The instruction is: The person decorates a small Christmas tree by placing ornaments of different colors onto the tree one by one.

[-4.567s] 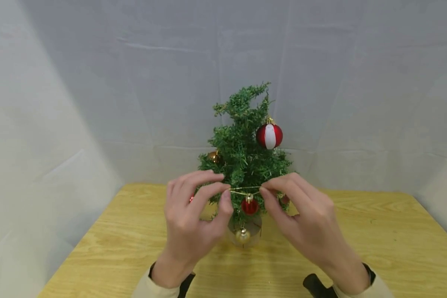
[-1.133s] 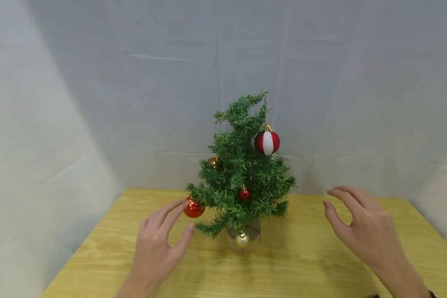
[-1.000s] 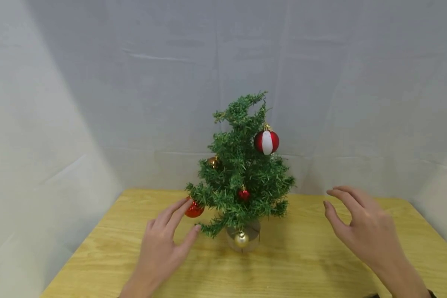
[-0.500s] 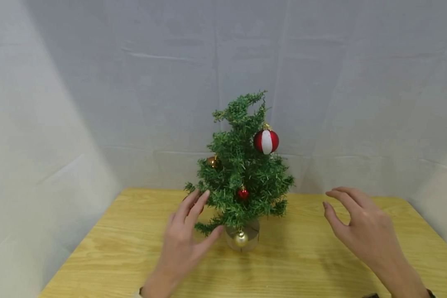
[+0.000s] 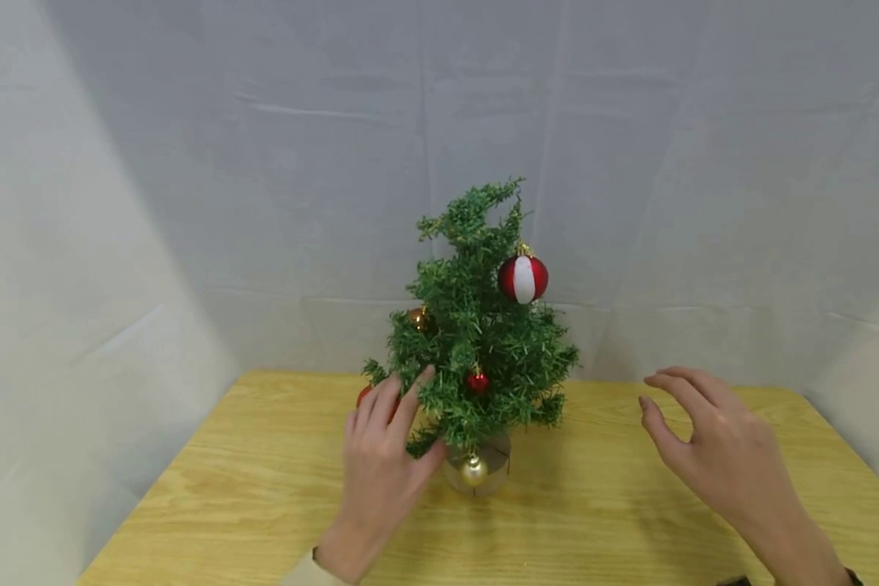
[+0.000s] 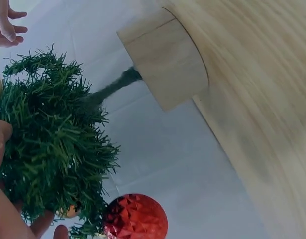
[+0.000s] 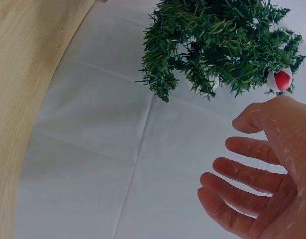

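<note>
A small artificial Christmas tree (image 5: 476, 325) stands on the table. My left hand (image 5: 384, 452) is at its lower left branches, with thumb and fingers spread on either side of the foliage. Red faceted bauble (image 6: 135, 217) hangs beside that hand, partly hidden behind the fingers in the head view. My right hand (image 5: 721, 443) hovers to the right, apart from the tree, with loosely bent fingers and nothing in them. On the tree hang a red-and-white striped bauble (image 5: 523, 279), a small red bauble (image 5: 477, 382), a pale gold bauble (image 5: 474, 470) and a bronze bauble (image 5: 417, 318).
The tree's round wooden base (image 6: 165, 59) rests on the light wood table (image 5: 601, 505). A pale cloth backdrop (image 5: 322, 187) rises behind the table and along both sides.
Earlier both hands held a red bauble's gold string in front of the tree; that bauble now hangs on it. The hands parted, then my left moved right into the lower left branches. My right stays nearly still.
</note>
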Demonstrator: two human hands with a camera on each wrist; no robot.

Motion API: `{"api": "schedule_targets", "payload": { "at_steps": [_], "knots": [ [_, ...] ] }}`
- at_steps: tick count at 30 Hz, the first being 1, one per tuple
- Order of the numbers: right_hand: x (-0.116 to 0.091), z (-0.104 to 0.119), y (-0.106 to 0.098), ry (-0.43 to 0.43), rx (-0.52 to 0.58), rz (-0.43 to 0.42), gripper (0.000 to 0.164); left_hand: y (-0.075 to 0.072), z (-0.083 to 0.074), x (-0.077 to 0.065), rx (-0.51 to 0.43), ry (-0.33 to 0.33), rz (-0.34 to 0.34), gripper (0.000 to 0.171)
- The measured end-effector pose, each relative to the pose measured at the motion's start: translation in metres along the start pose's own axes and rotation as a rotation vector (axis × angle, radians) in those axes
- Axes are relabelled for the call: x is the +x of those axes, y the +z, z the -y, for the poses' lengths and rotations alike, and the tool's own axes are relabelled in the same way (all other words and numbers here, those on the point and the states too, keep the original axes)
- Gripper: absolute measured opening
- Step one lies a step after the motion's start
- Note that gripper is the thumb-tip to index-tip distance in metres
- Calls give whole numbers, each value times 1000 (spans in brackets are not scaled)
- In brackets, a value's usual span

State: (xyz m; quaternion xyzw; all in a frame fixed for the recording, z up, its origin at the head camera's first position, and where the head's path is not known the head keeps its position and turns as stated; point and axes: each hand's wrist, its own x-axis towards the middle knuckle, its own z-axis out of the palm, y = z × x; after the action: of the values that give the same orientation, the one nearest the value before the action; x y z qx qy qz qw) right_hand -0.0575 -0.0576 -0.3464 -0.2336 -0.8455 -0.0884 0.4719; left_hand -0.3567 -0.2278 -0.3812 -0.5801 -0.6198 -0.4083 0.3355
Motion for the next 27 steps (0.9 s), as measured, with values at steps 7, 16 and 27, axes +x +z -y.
{"api": "schedule_targets", "payload": {
  "at_steps": [7,16,27],
  "knots": [
    [-1,-2,1,-1,-4,5,22,13,-5,7,36,-52,-49,63],
    [-3,-3,2,7,-13,12,23,31,-16,12,67,-44,-65,54],
    [-9,-5,2,35,-24,56,23,22,-17,9,-47,-57,9,68]
  ]
}}
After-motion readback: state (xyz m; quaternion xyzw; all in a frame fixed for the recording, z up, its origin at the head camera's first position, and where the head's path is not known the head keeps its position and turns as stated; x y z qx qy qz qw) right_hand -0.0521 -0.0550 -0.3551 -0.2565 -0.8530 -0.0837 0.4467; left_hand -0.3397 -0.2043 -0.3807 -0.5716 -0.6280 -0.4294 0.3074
